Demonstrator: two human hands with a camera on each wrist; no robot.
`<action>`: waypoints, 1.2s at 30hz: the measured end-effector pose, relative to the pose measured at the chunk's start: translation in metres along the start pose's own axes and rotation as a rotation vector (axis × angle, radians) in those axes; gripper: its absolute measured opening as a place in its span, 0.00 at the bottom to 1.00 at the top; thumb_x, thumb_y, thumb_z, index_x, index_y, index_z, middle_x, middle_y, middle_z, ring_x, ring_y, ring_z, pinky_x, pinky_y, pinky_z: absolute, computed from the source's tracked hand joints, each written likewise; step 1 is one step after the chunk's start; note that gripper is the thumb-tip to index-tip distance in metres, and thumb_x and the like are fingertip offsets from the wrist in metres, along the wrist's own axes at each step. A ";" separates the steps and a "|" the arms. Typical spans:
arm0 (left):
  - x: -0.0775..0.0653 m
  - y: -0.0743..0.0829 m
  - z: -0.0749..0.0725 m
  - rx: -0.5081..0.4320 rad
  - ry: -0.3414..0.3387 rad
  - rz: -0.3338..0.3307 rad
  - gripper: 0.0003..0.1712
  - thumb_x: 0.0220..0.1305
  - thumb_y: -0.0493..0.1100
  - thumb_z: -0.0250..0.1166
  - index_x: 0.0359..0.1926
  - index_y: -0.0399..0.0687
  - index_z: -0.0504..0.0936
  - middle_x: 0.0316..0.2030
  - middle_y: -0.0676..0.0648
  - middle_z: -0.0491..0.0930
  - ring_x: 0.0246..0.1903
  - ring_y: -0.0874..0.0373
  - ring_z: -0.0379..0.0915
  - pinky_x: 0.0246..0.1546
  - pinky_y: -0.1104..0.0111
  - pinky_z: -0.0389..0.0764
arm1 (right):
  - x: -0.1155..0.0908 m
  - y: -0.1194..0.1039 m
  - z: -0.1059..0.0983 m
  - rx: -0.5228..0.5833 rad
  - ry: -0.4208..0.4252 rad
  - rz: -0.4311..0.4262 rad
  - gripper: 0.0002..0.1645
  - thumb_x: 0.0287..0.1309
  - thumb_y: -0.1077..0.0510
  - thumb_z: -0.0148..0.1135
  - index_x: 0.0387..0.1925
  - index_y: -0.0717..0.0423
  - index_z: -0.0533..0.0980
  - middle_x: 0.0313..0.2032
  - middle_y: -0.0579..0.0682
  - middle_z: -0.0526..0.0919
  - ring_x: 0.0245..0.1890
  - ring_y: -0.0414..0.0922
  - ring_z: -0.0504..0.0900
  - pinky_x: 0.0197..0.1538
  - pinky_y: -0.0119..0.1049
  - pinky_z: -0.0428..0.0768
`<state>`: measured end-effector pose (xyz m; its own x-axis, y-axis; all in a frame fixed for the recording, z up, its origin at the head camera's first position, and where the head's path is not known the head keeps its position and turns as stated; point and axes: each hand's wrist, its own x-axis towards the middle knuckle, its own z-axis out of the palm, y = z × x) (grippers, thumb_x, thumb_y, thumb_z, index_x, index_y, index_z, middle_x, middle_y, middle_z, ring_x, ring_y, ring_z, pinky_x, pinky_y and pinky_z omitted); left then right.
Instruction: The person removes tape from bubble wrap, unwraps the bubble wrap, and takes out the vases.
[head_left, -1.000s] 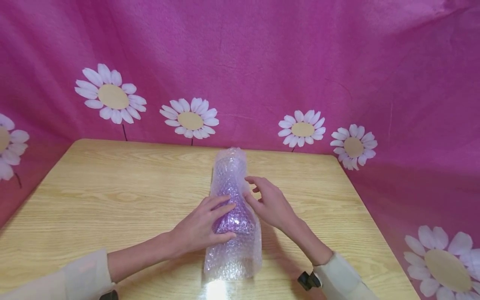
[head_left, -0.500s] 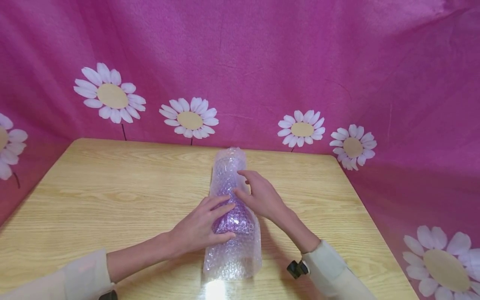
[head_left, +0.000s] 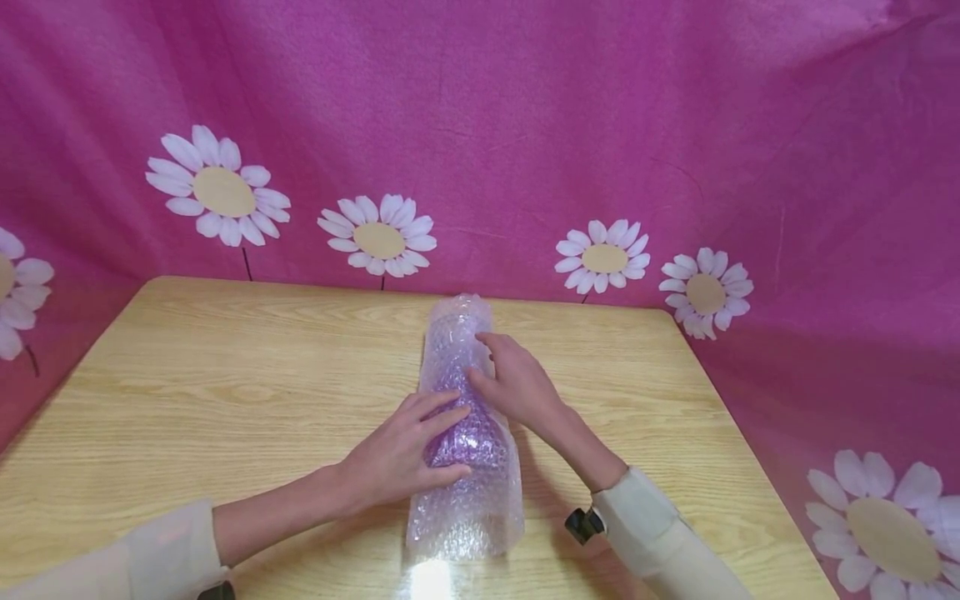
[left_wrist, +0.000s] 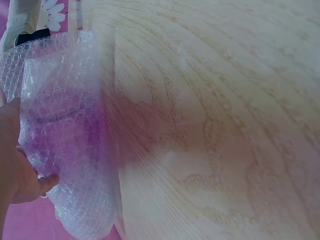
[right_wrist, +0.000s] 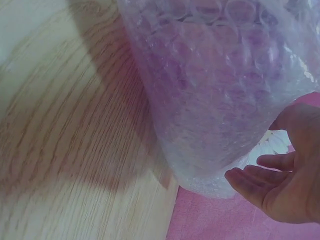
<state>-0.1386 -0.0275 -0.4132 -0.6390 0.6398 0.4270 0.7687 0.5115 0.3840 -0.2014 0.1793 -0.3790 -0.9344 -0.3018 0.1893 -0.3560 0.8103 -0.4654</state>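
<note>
A long bundle of clear bubble wrap [head_left: 461,508] lies on the wooden table, its length running away from me. Through the layers shows something purple [head_left: 476,440], wider at the near end; its exact kind is blurred by the wrap. My left hand [head_left: 397,454] rests on the bundle's left side with fingers spread over the purple part. Over the upper right side is my right hand [head_left: 521,385], thumb and forefinger at the wrap's surface. The right wrist view shows the right hand's fingers [right_wrist: 250,187] loosely bent beside the narrower far end of the bubble wrap [right_wrist: 210,100].
The wooden table [head_left: 262,367] reaches back to a pink cloth [head_left: 495,125] printed with white daisies, which also hangs at both sides. A black wrist strap piece [head_left: 583,525] sits at the right sleeve [head_left: 645,517].
My right hand has moved left and slightly away from me, from the bundle's right edge onto its upper side. The left hand and bundle have stayed in place.
</note>
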 end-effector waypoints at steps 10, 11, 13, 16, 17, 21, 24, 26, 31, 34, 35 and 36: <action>0.001 0.000 0.000 0.003 -0.003 0.001 0.43 0.56 0.60 0.73 0.65 0.39 0.75 0.66 0.37 0.69 0.64 0.42 0.65 0.63 0.53 0.71 | 0.010 0.004 0.005 -0.034 0.018 0.026 0.33 0.59 0.57 0.61 0.65 0.66 0.71 0.60 0.63 0.77 0.58 0.57 0.77 0.60 0.51 0.77; 0.001 0.000 -0.001 0.003 -0.003 0.002 0.43 0.56 0.60 0.73 0.65 0.39 0.75 0.66 0.37 0.69 0.64 0.42 0.65 0.63 0.53 0.71 | 0.011 0.004 0.005 -0.034 0.017 0.031 0.33 0.58 0.57 0.61 0.65 0.66 0.71 0.60 0.63 0.77 0.59 0.57 0.76 0.60 0.51 0.77; 0.001 0.000 -0.001 0.001 -0.002 0.001 0.43 0.56 0.60 0.73 0.65 0.39 0.75 0.66 0.37 0.69 0.64 0.41 0.65 0.63 0.53 0.71 | 0.012 0.005 0.005 -0.036 0.015 0.038 0.33 0.58 0.57 0.62 0.64 0.65 0.72 0.60 0.62 0.77 0.59 0.57 0.76 0.60 0.51 0.77; 0.001 0.000 -0.002 0.002 0.002 0.004 0.43 0.55 0.60 0.73 0.65 0.39 0.76 0.66 0.36 0.69 0.64 0.41 0.65 0.63 0.53 0.71 | 0.015 0.006 0.006 -0.047 0.025 0.035 0.31 0.59 0.57 0.61 0.63 0.65 0.73 0.59 0.62 0.78 0.59 0.57 0.76 0.60 0.51 0.77; 0.001 0.000 -0.001 0.005 0.006 0.005 0.43 0.55 0.60 0.73 0.65 0.39 0.76 0.66 0.36 0.69 0.64 0.41 0.66 0.63 0.53 0.72 | 0.016 0.006 0.007 -0.053 0.033 0.029 0.30 0.60 0.57 0.61 0.63 0.65 0.73 0.58 0.62 0.78 0.58 0.57 0.77 0.59 0.51 0.78; 0.001 0.001 -0.001 0.010 0.012 0.008 0.43 0.55 0.60 0.73 0.64 0.39 0.76 0.65 0.36 0.70 0.63 0.41 0.67 0.62 0.53 0.73 | 0.019 0.008 0.010 -0.081 0.071 -0.005 0.27 0.61 0.58 0.61 0.59 0.66 0.75 0.54 0.63 0.81 0.53 0.57 0.80 0.55 0.50 0.80; 0.000 0.001 0.000 0.013 0.010 0.001 0.43 0.55 0.60 0.73 0.64 0.39 0.76 0.65 0.37 0.70 0.63 0.41 0.66 0.62 0.53 0.72 | 0.021 0.010 0.012 -0.096 0.096 -0.026 0.25 0.61 0.59 0.62 0.58 0.66 0.76 0.51 0.62 0.82 0.50 0.56 0.82 0.52 0.49 0.82; 0.000 0.001 0.000 0.014 0.008 -0.004 0.43 0.55 0.60 0.73 0.65 0.40 0.76 0.65 0.37 0.70 0.63 0.41 0.66 0.63 0.53 0.72 | 0.023 0.010 0.014 -0.102 0.112 -0.037 0.24 0.60 0.59 0.62 0.57 0.66 0.77 0.50 0.62 0.82 0.46 0.56 0.82 0.50 0.49 0.82; 0.000 0.001 0.000 0.011 0.008 -0.011 0.43 0.54 0.60 0.74 0.64 0.40 0.76 0.65 0.37 0.70 0.63 0.41 0.66 0.63 0.53 0.72 | 0.027 0.011 0.016 -0.123 0.158 -0.070 0.21 0.60 0.61 0.62 0.54 0.66 0.78 0.46 0.61 0.82 0.40 0.55 0.82 0.45 0.49 0.83; 0.000 0.001 0.000 0.009 0.011 -0.010 0.43 0.54 0.60 0.74 0.64 0.40 0.76 0.65 0.37 0.70 0.63 0.42 0.66 0.63 0.54 0.72 | 0.030 0.012 0.018 -0.130 0.185 -0.093 0.19 0.59 0.63 0.62 0.51 0.65 0.79 0.45 0.61 0.82 0.38 0.55 0.82 0.43 0.49 0.84; 0.000 0.001 0.001 0.009 0.013 -0.007 0.42 0.55 0.60 0.74 0.64 0.39 0.77 0.65 0.37 0.70 0.63 0.42 0.66 0.63 0.54 0.72 | 0.030 0.013 0.018 -0.133 0.193 -0.101 0.18 0.58 0.63 0.62 0.51 0.65 0.79 0.45 0.60 0.82 0.37 0.54 0.82 0.43 0.49 0.84; 0.000 0.001 0.001 0.008 0.015 -0.004 0.42 0.55 0.60 0.74 0.64 0.39 0.77 0.65 0.37 0.70 0.63 0.42 0.67 0.63 0.54 0.72 | 0.031 0.013 0.018 -0.137 0.200 -0.108 0.18 0.58 0.63 0.62 0.50 0.65 0.79 0.44 0.60 0.82 0.37 0.54 0.82 0.42 0.48 0.84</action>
<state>-0.1381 -0.0262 -0.4132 -0.6425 0.6290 0.4377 0.7662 0.5189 0.3791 -0.2353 0.1713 -0.3952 -0.8653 -0.2957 0.4047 -0.4354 0.8434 -0.3147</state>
